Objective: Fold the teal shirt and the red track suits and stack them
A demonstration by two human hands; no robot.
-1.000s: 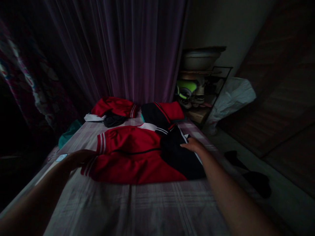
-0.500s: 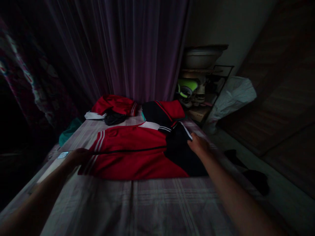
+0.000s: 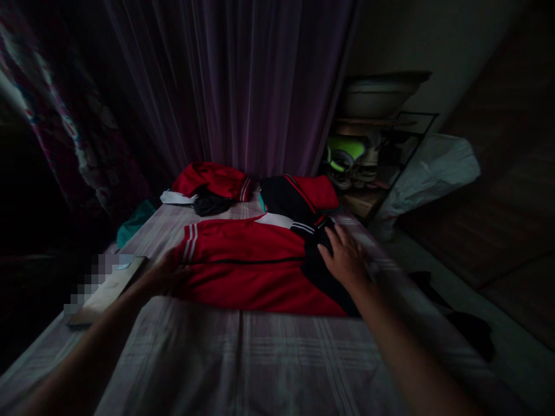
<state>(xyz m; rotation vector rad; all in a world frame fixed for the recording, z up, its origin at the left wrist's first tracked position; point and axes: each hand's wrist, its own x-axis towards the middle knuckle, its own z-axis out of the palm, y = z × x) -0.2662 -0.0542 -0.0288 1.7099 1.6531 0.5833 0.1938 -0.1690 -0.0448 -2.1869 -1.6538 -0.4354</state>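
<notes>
We had the red-and-dark jacket (image 3: 247, 289) flat mid-way across the bed (image 3: 277, 370), a hand at each end, probably to keep it smooth. Our right hand (image 3: 347, 260) lay fingers-open over the dark part; our left hand (image 3: 165, 274) was at the striped end, too dim to tell if it gripped. We had room toward the near edge, but folded clothes (image 3: 281, 196) crowded the far one.

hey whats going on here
A person has both hands at a red and dark garment spread on a plaid sheet. The left hand is at its striped end, too dim to tell its grip; the right hand rests open on the dark part. Behind lie a folded garment and a bunched red one.
</notes>
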